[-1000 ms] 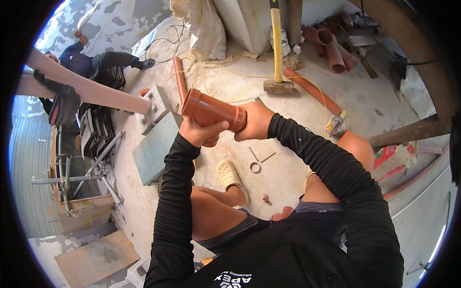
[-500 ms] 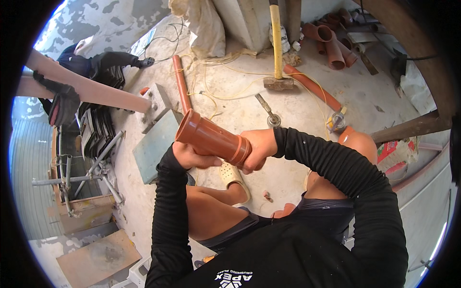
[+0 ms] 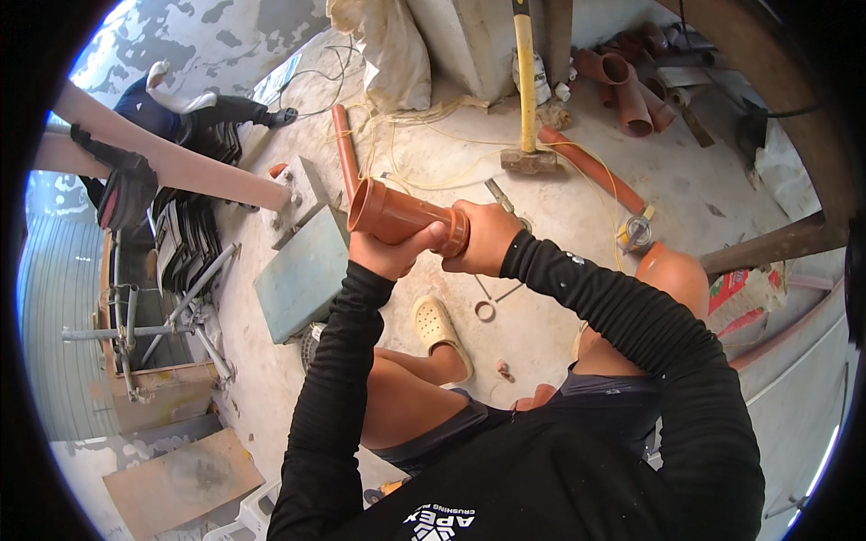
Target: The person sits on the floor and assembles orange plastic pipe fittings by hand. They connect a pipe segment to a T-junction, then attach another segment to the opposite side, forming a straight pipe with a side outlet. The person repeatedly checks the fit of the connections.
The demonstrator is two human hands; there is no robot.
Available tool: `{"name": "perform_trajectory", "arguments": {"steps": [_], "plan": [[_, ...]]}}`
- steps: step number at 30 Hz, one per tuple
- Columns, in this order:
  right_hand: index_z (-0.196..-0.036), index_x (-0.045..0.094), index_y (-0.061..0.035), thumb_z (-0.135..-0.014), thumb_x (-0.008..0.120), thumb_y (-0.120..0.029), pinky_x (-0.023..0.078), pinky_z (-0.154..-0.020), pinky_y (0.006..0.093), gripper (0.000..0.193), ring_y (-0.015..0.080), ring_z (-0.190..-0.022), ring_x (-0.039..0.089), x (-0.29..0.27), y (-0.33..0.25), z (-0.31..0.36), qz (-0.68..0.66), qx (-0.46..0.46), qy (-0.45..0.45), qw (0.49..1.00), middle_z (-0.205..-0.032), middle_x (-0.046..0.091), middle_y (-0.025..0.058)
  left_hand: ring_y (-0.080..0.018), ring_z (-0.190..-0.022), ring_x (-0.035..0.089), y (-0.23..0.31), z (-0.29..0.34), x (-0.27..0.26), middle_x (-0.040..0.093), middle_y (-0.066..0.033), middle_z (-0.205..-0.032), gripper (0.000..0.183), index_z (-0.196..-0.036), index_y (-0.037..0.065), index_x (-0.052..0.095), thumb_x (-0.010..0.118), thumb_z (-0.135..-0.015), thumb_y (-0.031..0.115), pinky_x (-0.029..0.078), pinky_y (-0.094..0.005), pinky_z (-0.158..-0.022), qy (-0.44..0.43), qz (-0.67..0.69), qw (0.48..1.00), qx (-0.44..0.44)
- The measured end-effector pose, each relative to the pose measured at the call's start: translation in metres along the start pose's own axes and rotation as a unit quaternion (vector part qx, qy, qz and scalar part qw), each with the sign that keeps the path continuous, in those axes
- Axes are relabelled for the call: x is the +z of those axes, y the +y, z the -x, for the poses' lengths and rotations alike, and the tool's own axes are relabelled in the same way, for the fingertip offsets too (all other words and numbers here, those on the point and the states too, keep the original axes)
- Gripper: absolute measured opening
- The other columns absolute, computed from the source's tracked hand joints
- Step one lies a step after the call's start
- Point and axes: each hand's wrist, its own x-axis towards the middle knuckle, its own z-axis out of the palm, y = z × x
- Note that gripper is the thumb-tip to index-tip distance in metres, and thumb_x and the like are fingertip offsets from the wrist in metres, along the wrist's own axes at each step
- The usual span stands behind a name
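Note:
An orange-brown plastic pipe fitting [image 3: 390,213] is held in front of me, its wide socket mouth pointing to the left. My left hand [image 3: 395,256] is closed round it from below, the thumb lying along its side. At the right-hand end, my right hand [image 3: 487,236] grips the collar, with the palm covering that opening. Beyond the fitting, a long pipe [image 3: 345,149] of the same colour lies on the floor. A metal tool [image 3: 498,194] lies on the floor, partly hidden behind my right hand.
A sledgehammer [image 3: 529,160] stands on its head ahead, beside another orange pipe [image 3: 595,171] and a tape roll [image 3: 636,232]. Pipe fittings [image 3: 624,90] are piled far right. A blue-grey box [image 3: 302,275] sits left, below a pink beam [image 3: 207,176]. Another person [image 3: 171,113] is far left.
Both hands have moved the fitting slightly up and to the right. My left thumb now lies along its side. A small ring on the floor below has come into sight.

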Motion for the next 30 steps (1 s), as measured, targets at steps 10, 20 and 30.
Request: {"name": "perform_trajectory", "arguments": {"steps": [10, 20, 30], "plan": [[-0.111, 0.059, -0.0038, -0.069, 0.086, -0.044, 0.058, -0.09, 0.0436, 0.064, 0.0359, -0.098, 0.074, 0.015, 0.03, -0.021, 0.098, 0.072, 0.03, 0.992, -0.099, 0.075, 0.0184, -0.0089, -0.043, 0.047, -0.028, -0.027, 0.021, 0.056, 0.0011, -0.06, 0.042, -0.086, 0.005, 0.061, 0.091, -0.08, 0.034, 0.036, -0.0273, -0.04, 0.022, 0.042, 0.986, -0.16], [-0.107, 0.059, -0.0024, -0.071, 0.087, -0.032, 0.06, -0.079, 0.0451, 0.054, 0.0365, -0.087, 0.074, 0.041, 0.079, -0.035, 0.206, 0.051, 0.112, 0.971, -0.092, 0.074, 0.0197, -0.0154, -0.06, 0.062, -0.091, -0.051, 0.054, 0.065, -0.0056, -0.075, 0.061, -0.089, 0.005, 0.07, 0.089, -0.07, 0.059, 0.051, -0.0292, -0.058, 0.07, 0.132, 0.918, -0.368], [-0.099, 0.069, -0.0011, -0.066, 0.086, -0.03, 0.059, -0.084, 0.0417, 0.048, 0.0351, -0.089, 0.073, -0.007, 0.04, -0.013, -0.017, -0.065, 0.043, 0.997, -0.093, 0.075, 0.0173, -0.0128, -0.069, 0.064, 0.001, -0.03, 0.001, 0.07, -0.0036, -0.085, 0.055, -0.118, 0.003, 0.063, 0.094, -0.074, 0.011, 0.052, -0.0276, -0.06, -0.13, 0.019, 0.986, -0.103]]}}
